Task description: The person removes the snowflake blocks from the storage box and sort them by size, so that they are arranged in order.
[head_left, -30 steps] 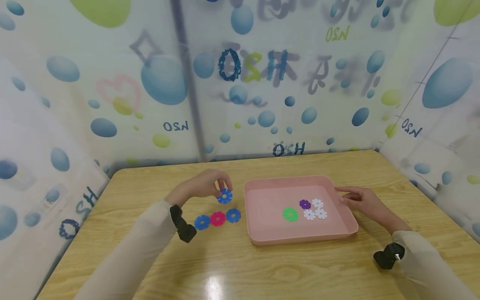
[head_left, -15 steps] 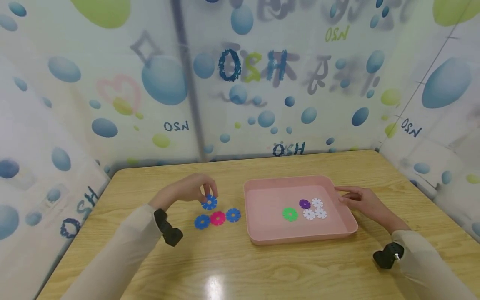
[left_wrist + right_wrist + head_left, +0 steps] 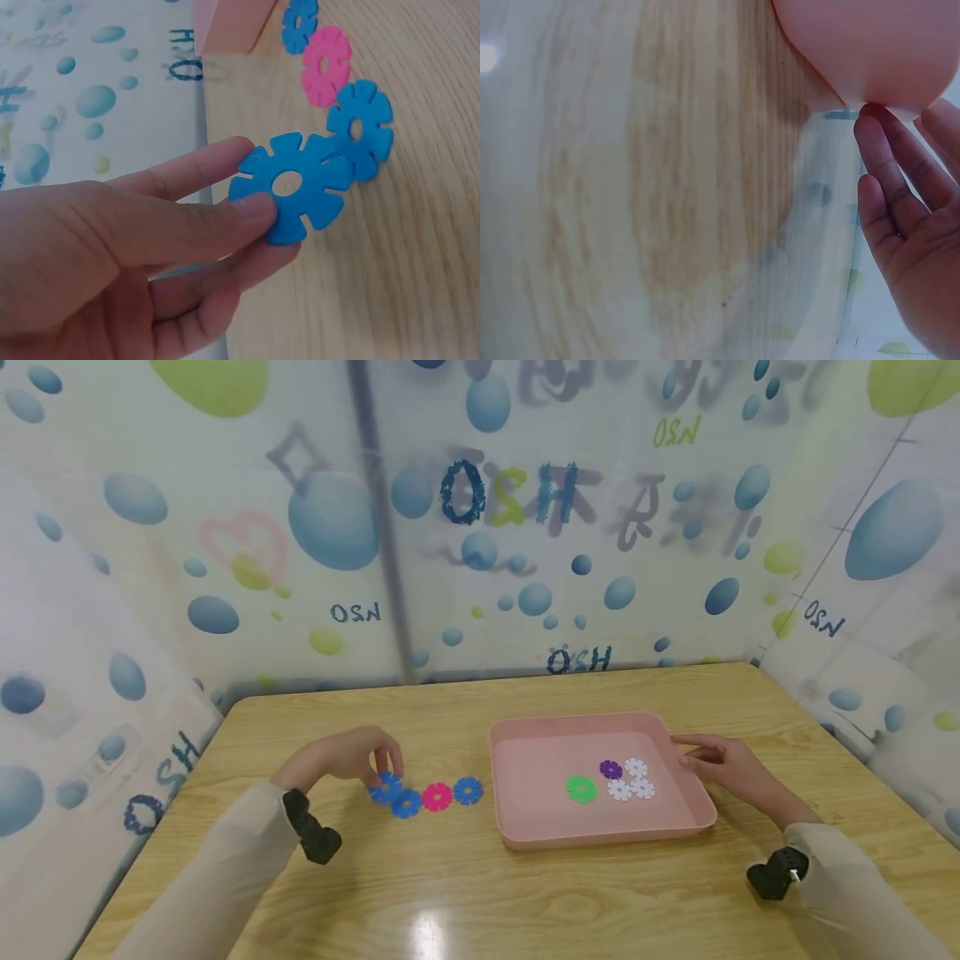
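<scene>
My left hand (image 3: 341, 756) pinches a blue notched snowflake disc (image 3: 307, 176) between thumb and fingers, low over the wooden table. In the left wrist view this disc overlaps the near edge of another blue disc (image 3: 360, 131). That one heads a row on the tabletop, followed by a pink disc (image 3: 437, 797) and a further blue disc (image 3: 468, 791). Over at the pink tray (image 3: 600, 842), my right hand (image 3: 723, 764) rests its fingertips against the right side wall, fingers fairly straight. The right wrist view shows those fingertips (image 3: 870, 127) at the tray's outer side.
Inside the tray lie a green disc (image 3: 581, 789), a purple disc (image 3: 611, 769) and several white discs (image 3: 619, 789). The tray stands just right of the row. Behind the wooden table (image 3: 465, 893) hangs a patterned curtain (image 3: 480, 610).
My left hand has moved left and down toward the near side with the blue disc, from above the row to its left end. The right hand and tray have stayed put.
</scene>
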Demonstrator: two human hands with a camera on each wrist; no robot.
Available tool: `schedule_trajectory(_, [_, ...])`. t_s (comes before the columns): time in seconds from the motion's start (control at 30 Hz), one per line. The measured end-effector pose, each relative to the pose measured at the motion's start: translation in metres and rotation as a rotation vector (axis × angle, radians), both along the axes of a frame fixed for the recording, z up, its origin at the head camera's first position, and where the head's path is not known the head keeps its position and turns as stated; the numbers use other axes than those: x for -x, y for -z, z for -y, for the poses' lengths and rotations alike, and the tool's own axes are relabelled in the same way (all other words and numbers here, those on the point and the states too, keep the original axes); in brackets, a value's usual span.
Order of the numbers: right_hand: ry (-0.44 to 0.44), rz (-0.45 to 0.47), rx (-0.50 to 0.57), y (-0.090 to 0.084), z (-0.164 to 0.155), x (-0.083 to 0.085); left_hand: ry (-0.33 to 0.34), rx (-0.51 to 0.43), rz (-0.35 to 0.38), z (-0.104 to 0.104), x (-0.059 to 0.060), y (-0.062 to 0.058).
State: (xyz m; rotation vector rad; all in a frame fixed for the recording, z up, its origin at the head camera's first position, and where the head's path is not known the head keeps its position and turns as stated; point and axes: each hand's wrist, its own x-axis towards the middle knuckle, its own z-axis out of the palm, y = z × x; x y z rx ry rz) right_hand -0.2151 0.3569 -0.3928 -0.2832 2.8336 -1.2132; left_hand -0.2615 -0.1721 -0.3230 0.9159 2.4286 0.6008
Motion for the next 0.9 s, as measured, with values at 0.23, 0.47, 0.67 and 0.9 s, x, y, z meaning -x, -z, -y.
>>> schedule_trajectory(0.23, [0.001, 0.007, 0.007, -0.001, 0.001, -0.001, 0.006, -0.017, 0.075, 0.01, -0.004, 0.011])
schedule_trajectory(0.47, [-0.01, 0.007, 0.007, 0.0, 0.0, -0.001, -0.039, -0.066, 0.117, 0.018, -0.005, 0.026])
schedule_trajectory(0.67, [-0.014, 0.004, 0.014, -0.002, 0.001, -0.002, -0.043, -0.109, 0.114, 0.022, -0.006, 0.033])
schedule_trajectory(0.9, [-0.012, 0.002, 0.009, -0.002, 0.001, -0.003, -0.047, -0.143, 0.1, 0.024, -0.005, 0.041])
